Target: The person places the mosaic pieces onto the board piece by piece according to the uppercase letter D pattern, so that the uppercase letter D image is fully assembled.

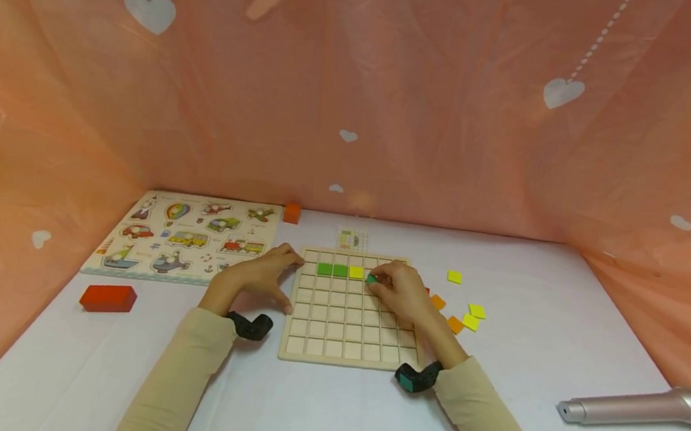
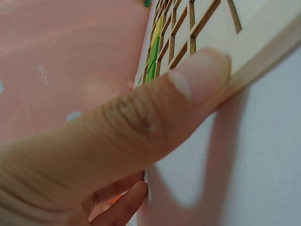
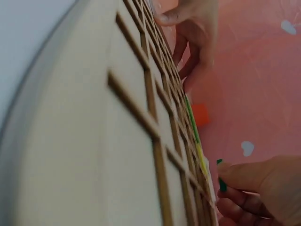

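A wooden grid board (image 1: 350,352) lies on the white table, with two green square tiles (image 1: 325,269) and a yellow tile (image 1: 356,272) side by side in its second row. My right hand (image 1: 402,292) pinches another green tile (image 3: 221,176) between thumb and fingers, just above the board and right of the yellow tile. On the board's left edge rests my left hand (image 1: 262,276), its thumb (image 2: 202,75) touching the rim and its fingers spread apart along the side.
Loose yellow (image 1: 454,277) and orange tiles (image 1: 455,325) lie right of the board. A small pattern card (image 1: 352,238) is behind it. A vehicle puzzle board (image 1: 189,240), a red block (image 1: 108,298) and an orange block (image 1: 291,214) sit left; a silver microphone (image 1: 637,408) lies far right.
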Tool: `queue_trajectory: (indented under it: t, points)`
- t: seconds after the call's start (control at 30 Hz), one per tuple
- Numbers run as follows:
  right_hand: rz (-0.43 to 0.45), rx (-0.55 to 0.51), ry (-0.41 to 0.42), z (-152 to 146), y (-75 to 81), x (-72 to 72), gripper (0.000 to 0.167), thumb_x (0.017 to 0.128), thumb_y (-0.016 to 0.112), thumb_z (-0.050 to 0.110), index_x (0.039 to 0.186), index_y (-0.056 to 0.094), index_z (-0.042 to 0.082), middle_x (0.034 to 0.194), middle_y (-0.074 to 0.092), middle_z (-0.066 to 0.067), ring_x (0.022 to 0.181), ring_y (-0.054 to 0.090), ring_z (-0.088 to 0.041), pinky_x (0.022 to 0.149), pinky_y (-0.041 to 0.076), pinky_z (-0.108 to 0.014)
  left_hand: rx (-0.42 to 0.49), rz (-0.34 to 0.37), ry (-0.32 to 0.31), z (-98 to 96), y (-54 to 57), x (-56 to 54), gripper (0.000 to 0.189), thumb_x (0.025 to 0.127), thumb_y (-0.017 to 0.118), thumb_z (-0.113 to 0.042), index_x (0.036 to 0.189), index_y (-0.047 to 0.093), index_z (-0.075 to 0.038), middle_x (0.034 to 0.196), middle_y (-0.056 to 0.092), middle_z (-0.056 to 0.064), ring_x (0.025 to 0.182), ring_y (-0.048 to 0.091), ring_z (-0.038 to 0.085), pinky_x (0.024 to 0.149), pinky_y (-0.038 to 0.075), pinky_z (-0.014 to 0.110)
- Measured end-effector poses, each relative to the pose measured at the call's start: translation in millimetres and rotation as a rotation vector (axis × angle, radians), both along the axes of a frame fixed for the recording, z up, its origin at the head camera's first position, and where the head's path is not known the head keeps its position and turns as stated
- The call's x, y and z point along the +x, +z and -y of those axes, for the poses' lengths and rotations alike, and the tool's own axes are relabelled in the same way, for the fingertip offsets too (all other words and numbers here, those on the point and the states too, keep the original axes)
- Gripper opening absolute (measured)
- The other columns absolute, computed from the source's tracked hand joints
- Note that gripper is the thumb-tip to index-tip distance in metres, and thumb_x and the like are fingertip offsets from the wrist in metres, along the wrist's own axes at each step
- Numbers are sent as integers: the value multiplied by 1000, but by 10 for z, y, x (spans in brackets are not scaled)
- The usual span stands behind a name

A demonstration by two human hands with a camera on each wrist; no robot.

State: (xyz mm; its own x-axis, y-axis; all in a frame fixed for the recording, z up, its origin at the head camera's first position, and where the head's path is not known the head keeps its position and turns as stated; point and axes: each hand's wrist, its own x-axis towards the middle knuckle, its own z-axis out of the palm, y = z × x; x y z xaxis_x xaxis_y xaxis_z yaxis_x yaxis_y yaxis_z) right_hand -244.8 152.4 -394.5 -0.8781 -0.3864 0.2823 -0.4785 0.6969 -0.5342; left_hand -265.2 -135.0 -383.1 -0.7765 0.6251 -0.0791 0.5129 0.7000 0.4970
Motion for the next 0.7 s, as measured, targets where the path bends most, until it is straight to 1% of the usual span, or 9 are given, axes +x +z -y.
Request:
queue_trajectory:
  t: [0.1, 0.2, 0.33, 0.43, 0.6, 0.7]
  points:
    - [33, 7, -6, -25, -8, -10, 19, 83, 69, 9, 100, 70, 1, 85, 63, -6, 75, 55, -15, 67, 47, -27, -1, -1, -1, 0, 6, 2, 87, 61, 87, -25, 131, 46, 5, 121, 43, 14, 115, 41, 27, 104, 34, 43]
    - [51, 6, 7, -31, -14, -16, 20, 82, 70, 9, 100, 70, 0, 86, 64, -7, 74, 55, -14, 66, 47, -26, 4, 1, 1, -3, 12, 5, 86, 60, 87, -25, 130, 46, 5, 122, 43, 14, 115, 41, 27, 104, 34, 43]
    - [70, -16, 17, -22, -20, -8, 20, 81, 71, 8, 99, 69, 0, 86, 64, -8, 74, 57, -13, 66, 49, -25, 4, -2, 2, -10, 22, 12, 86, 60, 87, -24, 130, 46, 5, 122, 43, 15, 115, 41, 27, 104, 34, 43]
    - [82, -35, 7, -19, -31, -2, 16, 80, 72, 8, 95, 70, 2, 86, 64, -6, 71, 56, -12, 65, 48, -24, 1, 4, 5, -14, 27, 16, 86, 60, 87, -25, 130, 47, 5, 122, 43, 15, 115, 42, 27, 104, 34, 43]
    - [73, -36, 1, -35, -54, -14, 10, 80, 72, 10, 89, 73, 6, 84, 66, -3, 68, 54, -9, 62, 46, -21, 0, 15, 10, -14, 22, 13, 86, 61, 87, -25, 130, 47, 5, 122, 43, 14, 114, 42, 27, 104, 34, 43]
    - [49, -18, 39, -75, -41, -28, 10, 82, 70, 9, 91, 73, 6, 86, 67, -4, 68, 54, -10, 61, 45, -21, -1, 11, 7, -15, 20, 13, 85, 61, 87, -25, 130, 47, 5, 122, 43, 15, 115, 42, 28, 104, 34, 43]
